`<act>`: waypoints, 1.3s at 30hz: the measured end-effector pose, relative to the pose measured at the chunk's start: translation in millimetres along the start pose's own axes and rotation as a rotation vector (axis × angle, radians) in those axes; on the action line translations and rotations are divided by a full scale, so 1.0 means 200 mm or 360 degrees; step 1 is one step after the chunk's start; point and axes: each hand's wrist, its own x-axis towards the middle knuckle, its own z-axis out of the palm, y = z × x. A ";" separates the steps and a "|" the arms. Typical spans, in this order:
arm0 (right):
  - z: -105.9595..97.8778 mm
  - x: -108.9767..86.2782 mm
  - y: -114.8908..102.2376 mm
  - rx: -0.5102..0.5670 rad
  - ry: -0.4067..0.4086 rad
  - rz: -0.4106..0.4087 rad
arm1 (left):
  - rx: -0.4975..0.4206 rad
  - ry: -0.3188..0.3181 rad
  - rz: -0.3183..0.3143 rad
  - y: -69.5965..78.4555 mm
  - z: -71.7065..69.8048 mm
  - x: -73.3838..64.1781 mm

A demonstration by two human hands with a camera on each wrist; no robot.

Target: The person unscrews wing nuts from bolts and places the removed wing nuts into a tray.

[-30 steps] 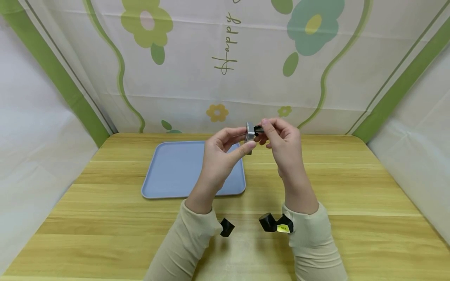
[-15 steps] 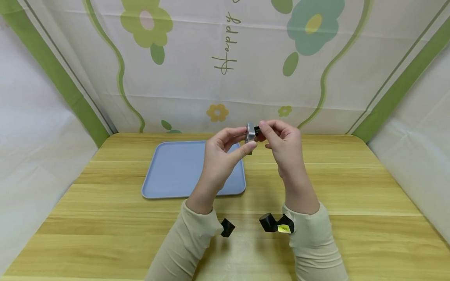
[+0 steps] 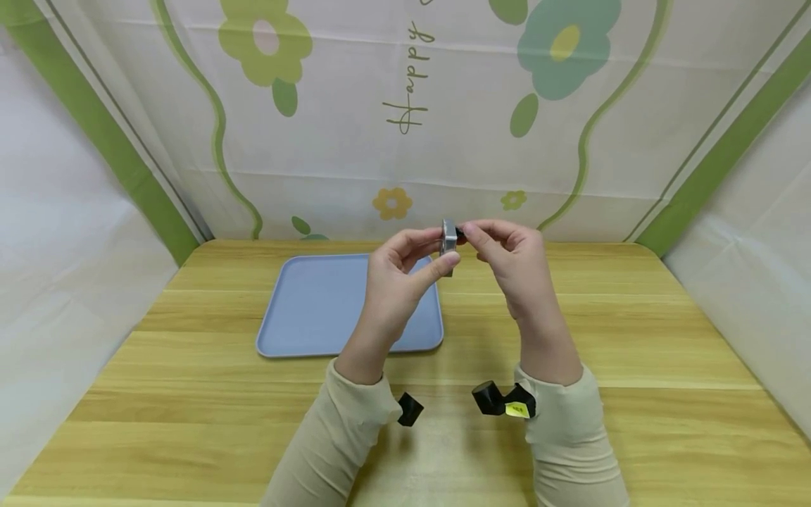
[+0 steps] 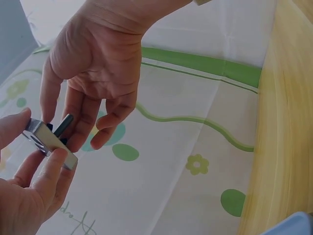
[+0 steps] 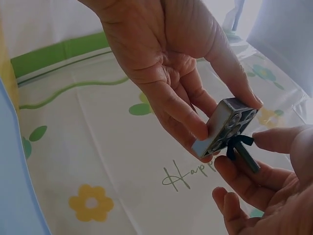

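Note:
Above the table, my left hand [image 3: 395, 278] grips a small grey metal block [image 3: 448, 236] by its edges, thumb on one side and fingers on the other. In the right wrist view, round recesses show in the block's face, and a threaded bolt [image 5: 248, 159] sticks out from it. A dark wing nut [image 5: 232, 147] sits on the bolt close against that face. My right hand [image 3: 519, 264] pinches the wing nut, the thumb at one wing and the fingertips below. The left wrist view shows the bolt [image 4: 63, 125] between the block and the right hand's curled fingers.
A blue tray [image 3: 317, 303] lies on the wooden table [image 3: 209, 401], behind and left of the hands and partly hidden by the left one. A flower-printed cloth [image 3: 342, 105] stands behind the table. Black camera mounts [image 3: 488, 398] stick out from the sleeves.
My right thumb and fingers have moved left, closer to the block, and cover more of the bolt and wing nut. The right wrist has shifted slightly right. My left hand stays nearly still.

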 end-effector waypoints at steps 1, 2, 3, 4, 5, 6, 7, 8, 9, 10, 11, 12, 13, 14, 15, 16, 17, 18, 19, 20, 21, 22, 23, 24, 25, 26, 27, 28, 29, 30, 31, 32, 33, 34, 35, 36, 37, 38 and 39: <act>0.00 0.00 0.00 -0.0006 -0.0013 -0.0017 | -0.0004 0.0000 0.0000 0.00 0.00 0.00; 0.00 0.00 0.00 -0.0014 -0.0026 -0.0032 | -0.0008 -0.0001 0.0000 0.00 0.00 0.00; -0.01 0.00 0.00 -0.0023 -0.0039 -0.0045 | -0.0012 -0.0002 0.0001 0.00 0.00 0.00; -0.01 0.00 0.00 -0.0030 -0.0053 -0.0056 | -0.0013 -0.0003 -0.0001 0.00 0.00 0.00; -0.01 0.00 -0.01 -0.0041 -0.0066 -0.0066 | -0.0015 -0.0002 -0.0003 0.00 0.00 0.00; -0.01 -0.01 -0.01 -0.0054 -0.0076 -0.0072 | -0.0017 -0.0002 -0.0006 0.00 0.00 0.00; -0.01 -0.01 -0.01 -0.0062 -0.0086 -0.0078 | -0.0019 -0.0004 -0.0010 0.00 0.00 0.00; -0.01 -0.01 -0.01 -0.0072 -0.0089 -0.0087 | -0.0018 -0.0004 -0.0015 0.00 0.00 0.00; -0.01 -0.01 -0.01 -0.0079 -0.0092 -0.0098 | -0.0017 -0.0003 -0.0019 0.00 0.00 -0.01; -0.01 -0.01 -0.01 -0.0088 -0.0092 -0.0112 | -0.0017 -0.0001 -0.0022 0.01 0.00 -0.01; -0.01 -0.01 0.00 -0.0098 -0.0089 -0.0132 | -0.0019 0.0002 -0.0025 0.01 0.00 -0.01; -0.01 -0.01 0.00 -0.0105 -0.0087 -0.0154 | -0.0020 0.0004 -0.0026 0.01 -0.01 0.00; -0.01 -0.01 0.00 -0.0109 -0.0083 -0.0180 | -0.0022 0.0007 -0.0026 0.01 -0.01 0.00; -0.01 -0.01 0.00 -0.0118 -0.0076 -0.0206 | -0.0024 0.0011 -0.0025 0.01 -0.01 0.00; 0.00 -0.01 0.00 -0.0119 -0.0070 -0.0227 | -0.0029 0.0014 -0.0022 0.01 -0.01 0.00; 0.00 -0.01 0.00 -0.0122 -0.0061 -0.0247 | -0.0034 0.0018 -0.0021 0.01 -0.01 0.00; 0.00 -0.01 0.00 -0.0123 -0.0052 -0.0266 | -0.0038 0.0019 -0.0020 0.01 -0.01 0.00; 0.01 -0.01 0.00 -0.0125 -0.0043 -0.0281 | -0.0040 0.0021 -0.0020 0.01 -0.01 0.00; 0.01 -0.01 0.00 -0.0126 -0.0032 -0.0297 | -0.0043 0.0021 -0.0022 0.01 -0.01 0.00; 0.01 -0.01 0.00 -0.0128 -0.0022 -0.0311 | -0.0047 0.0022 -0.0024 0.01 -0.01 0.00; 0.02 -0.01 0.00 -0.0130 -0.0011 -0.0322 | -0.0049 0.0023 -0.0025 0.01 -0.01 0.00; 0.02 -0.01 0.00 -0.0132 -0.0001 -0.0334 | -0.0050 0.0024 -0.0026 0.01 -0.01 0.00; 0.03 -0.01 0.00 -0.0134 0.0010 -0.0346 | -0.0050 0.0023 -0.0027 0.02 -0.01 0.00; 0.03 -0.01 0.00 -0.0135 0.0019 -0.0358 | -0.0051 0.0022 -0.0029 0.02 -0.01 0.00; 0.03 -0.01 0.00 -0.0130 0.0027 -0.0369 | -0.0051 0.0022 -0.0030 0.02 -0.01 0.00; 0.03 -0.01 0.00 -0.0116 0.0036 -0.0376 | -0.0049 0.0021 -0.0029 0.02 -0.01 0.00; 0.04 -0.01 0.00 -0.0105 0.0049 -0.0387 | -0.0045 0.0021 -0.0028 0.02 -0.01 0.00; 0.04 -0.01 0.00 -0.0085 0.0068 -0.0394 | -0.0043 0.0021 -0.0028 0.02 -0.01 -0.01; 0.04 -0.01 0.00 -0.0061 0.0093 -0.0399 | -0.0042 0.0022 -0.0028 0.01 -0.01 0.00; 0.04 -0.01 0.00 -0.0023 0.0121 -0.0401 | -0.0041 0.0023 -0.0027 0.01 -0.01 0.00; 0.04 -0.01 0.00 0.0009 0.0159 -0.0391 | -0.0039 0.0026 -0.0025 0.01 -0.01 0.00; 0.03 -0.01 0.00 0.0039 0.0204 -0.0368 | -0.0039 0.0027 -0.0025 0.02 -0.01 0.00; 0.03 -0.01 0.00 0.0063 0.0248 -0.0335 | -0.0039 0.0029 -0.0025 0.02 -0.01 0.00; 0.03 -0.01 0.00 0.0088 0.0289 -0.0291 | -0.0038 0.0031 -0.0024 0.02 -0.01 0.00; 0.03 0.00 0.00 0.0105 0.0322 -0.0243 | -0.0037 0.0031 -0.0024 0.02 -0.01 0.00; 0.03 0.00 0.00 0.0123 0.0346 -0.0191 | -0.0037 0.0031 -0.0024 0.02 -0.01 0.00; 0.03 0.00 0.00 0.0129 0.0359 -0.0134 | -0.0038 0.0030 -0.0025 0.02 -0.01 -0.01; 0.03 0.00 0.00 0.0143 0.0356 -0.0085 | -0.0039 0.0029 -0.0028 0.03 -0.01 -0.01; 0.03 0.00 -0.01 0.0153 0.0340 -0.0050 | -0.0041 0.0029 -0.0030 0.03 -0.01 -0.01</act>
